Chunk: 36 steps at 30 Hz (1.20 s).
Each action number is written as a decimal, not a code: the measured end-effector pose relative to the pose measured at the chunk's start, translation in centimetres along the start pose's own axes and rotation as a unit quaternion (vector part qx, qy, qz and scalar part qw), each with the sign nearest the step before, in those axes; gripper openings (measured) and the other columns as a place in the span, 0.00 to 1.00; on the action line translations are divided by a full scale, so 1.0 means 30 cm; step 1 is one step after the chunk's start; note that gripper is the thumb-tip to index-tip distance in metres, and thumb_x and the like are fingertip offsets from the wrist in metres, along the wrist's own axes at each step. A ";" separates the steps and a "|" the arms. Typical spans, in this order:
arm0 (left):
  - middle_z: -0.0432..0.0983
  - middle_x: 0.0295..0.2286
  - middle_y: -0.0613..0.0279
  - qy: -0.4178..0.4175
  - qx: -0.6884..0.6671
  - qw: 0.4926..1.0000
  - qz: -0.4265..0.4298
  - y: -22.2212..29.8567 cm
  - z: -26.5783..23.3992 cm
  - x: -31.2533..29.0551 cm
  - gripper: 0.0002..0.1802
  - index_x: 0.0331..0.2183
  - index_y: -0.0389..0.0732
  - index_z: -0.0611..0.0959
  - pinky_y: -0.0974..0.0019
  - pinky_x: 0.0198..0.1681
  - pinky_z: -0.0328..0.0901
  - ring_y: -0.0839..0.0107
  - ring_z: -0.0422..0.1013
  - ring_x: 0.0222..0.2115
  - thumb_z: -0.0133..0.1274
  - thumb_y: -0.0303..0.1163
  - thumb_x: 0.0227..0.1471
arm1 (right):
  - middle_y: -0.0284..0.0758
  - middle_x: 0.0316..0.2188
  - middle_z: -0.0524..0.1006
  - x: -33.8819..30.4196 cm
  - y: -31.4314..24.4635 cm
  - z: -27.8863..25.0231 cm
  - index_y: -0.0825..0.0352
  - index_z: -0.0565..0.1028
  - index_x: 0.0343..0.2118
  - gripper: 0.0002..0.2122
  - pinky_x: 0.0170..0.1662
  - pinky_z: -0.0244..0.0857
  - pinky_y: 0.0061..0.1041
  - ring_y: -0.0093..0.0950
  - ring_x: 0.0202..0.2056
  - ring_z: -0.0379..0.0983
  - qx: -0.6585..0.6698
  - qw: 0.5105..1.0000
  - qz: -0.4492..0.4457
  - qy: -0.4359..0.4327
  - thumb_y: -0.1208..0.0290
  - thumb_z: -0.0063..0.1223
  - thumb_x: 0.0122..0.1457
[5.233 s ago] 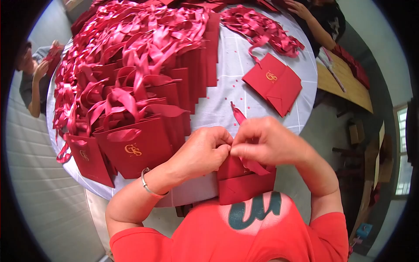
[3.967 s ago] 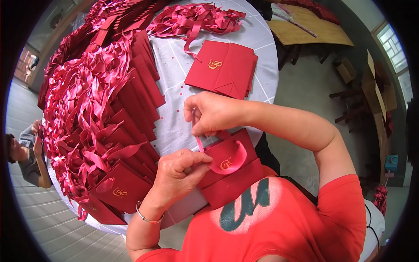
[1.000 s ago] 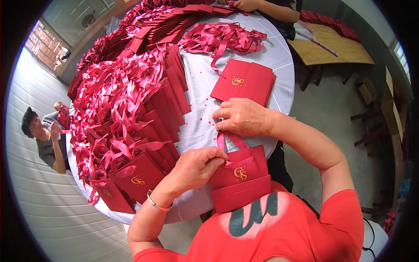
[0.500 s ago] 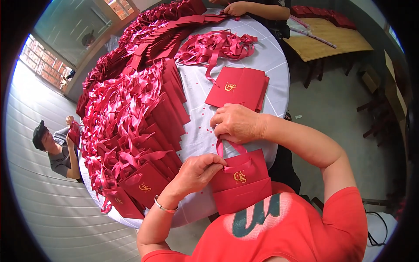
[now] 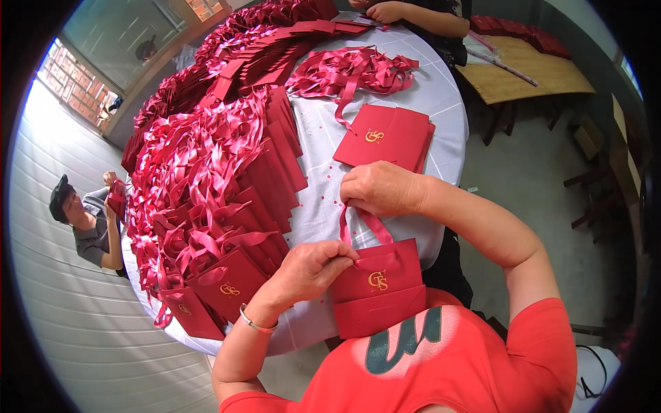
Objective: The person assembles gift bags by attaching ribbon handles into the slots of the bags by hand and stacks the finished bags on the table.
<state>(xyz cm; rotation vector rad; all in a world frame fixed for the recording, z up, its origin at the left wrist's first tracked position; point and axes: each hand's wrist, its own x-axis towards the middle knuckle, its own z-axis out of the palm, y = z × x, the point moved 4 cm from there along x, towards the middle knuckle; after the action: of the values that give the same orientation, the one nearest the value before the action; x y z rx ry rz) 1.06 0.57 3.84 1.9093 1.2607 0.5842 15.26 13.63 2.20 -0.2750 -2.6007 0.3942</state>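
Observation:
A small red paper gift bag (image 5: 379, 303) with a gold emblem lies flat at the table's near edge, against my shirt. From its top rises a pink-red ribbon handle (image 5: 375, 226). My right hand (image 5: 379, 189) is closed on that ribbon's upper end and holds it up. At the bag's upper left corner, my left hand (image 5: 313, 270) pinches the ribbon close to where it meets the paper. Beyond my right hand lies a short stack of flat red bags (image 5: 385, 136). Left of my left hand stand rows of bags with ribbon handles (image 5: 227, 282).
A round table with a white cloth (image 5: 313, 175) bears a loose heap of ribbons (image 5: 351, 72) and many bags. One person (image 5: 86, 217) sits at the left; another person's hand (image 5: 385, 11) is at the far edge. A wooden table (image 5: 530, 69) stands at the right.
My right hand has drawn the ribbon handle slightly up and away from the bag, so the loop looks longer. My left hand keeps its pinch. The view has shifted a little.

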 end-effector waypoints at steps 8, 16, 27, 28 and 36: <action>0.77 0.19 0.61 -0.130 0.154 0.979 -0.005 0.101 -0.127 0.139 0.07 0.30 0.42 0.84 0.66 0.26 0.67 0.69 0.75 0.21 0.56 0.29 0.45 | 0.36 0.32 0.78 -0.089 0.023 -0.037 0.64 0.78 0.32 0.04 0.38 0.72 0.33 0.37 0.36 0.77 -0.044 0.999 -0.008 -0.010 0.74 0.60 0.53; 0.81 0.24 0.60 -0.302 0.313 0.900 0.000 0.108 -0.112 0.312 0.10 0.26 0.46 0.88 0.60 0.32 0.69 0.61 0.77 0.28 0.55 0.28 0.37 | 0.42 0.32 0.80 -0.239 -0.048 -0.124 0.71 0.80 0.35 0.05 0.38 0.72 0.29 0.35 0.33 0.78 0.109 0.951 0.285 0.044 0.78 0.57 0.56; 0.74 0.39 0.50 -0.048 0.351 0.932 0.073 0.092 -0.075 0.206 0.17 0.41 0.37 0.78 0.52 0.33 0.70 0.49 0.75 0.29 0.52 0.21 0.45 | 0.40 0.34 0.78 -0.311 -0.050 -0.120 0.72 0.78 0.43 0.10 0.37 0.71 0.27 0.28 0.33 0.77 0.197 0.916 0.338 0.084 0.79 0.53 0.59; 0.74 0.37 0.50 -0.025 0.372 0.926 0.053 0.109 -0.057 0.173 0.15 0.40 0.34 0.76 0.51 0.31 0.70 0.50 0.75 0.28 0.53 0.22 0.46 | 0.40 0.34 0.78 -0.318 -0.049 -0.129 0.72 0.78 0.43 0.10 0.37 0.71 0.27 0.28 0.33 0.77 0.199 0.915 0.341 0.081 0.79 0.53 0.59; 0.74 0.36 0.48 -0.075 0.424 0.895 0.115 0.243 0.014 0.068 0.14 0.37 0.33 0.76 0.56 0.39 0.69 0.56 0.76 0.35 0.58 0.29 0.49 | 0.38 0.33 0.77 -0.324 -0.069 -0.146 0.71 0.78 0.44 0.14 0.34 0.70 0.25 0.27 0.32 0.76 0.184 0.932 0.306 0.057 0.82 0.59 0.52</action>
<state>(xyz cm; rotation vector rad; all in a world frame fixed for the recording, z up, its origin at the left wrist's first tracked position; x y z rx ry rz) 6.31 0.66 9.31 2.7817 1.3049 -0.0507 25.53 10.11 2.27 -0.9441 -2.2154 1.0291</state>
